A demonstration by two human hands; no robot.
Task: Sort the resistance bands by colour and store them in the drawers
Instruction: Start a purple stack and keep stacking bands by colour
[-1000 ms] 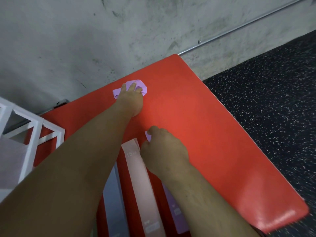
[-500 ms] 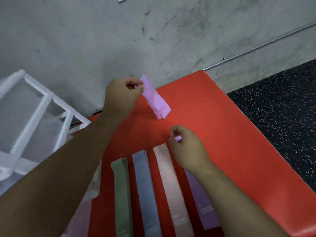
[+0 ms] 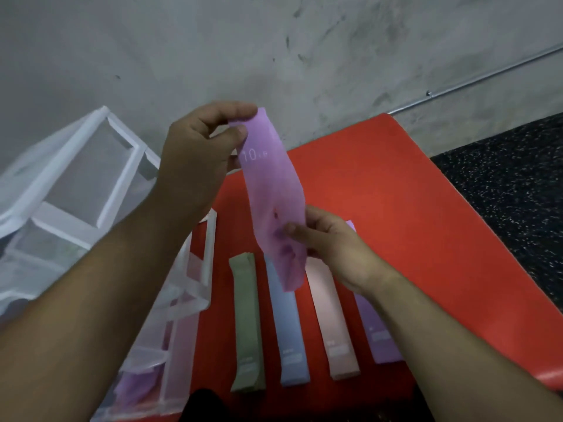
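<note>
Purple band (image 3: 274,202): we are holding it above the red mat (image 3: 396,193), left hand (image 3: 195,156) pinching its top, right hand (image 3: 329,242) pinching lower; best smoothing it flat for the drawer (image 3: 143,382) left of the mat.

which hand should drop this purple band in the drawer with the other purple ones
Left, probably. The left hand pinches the top of the purple band, and the open drawer with purple bands lies on that side. The right hand only holds the lower part, farther from it.
</note>
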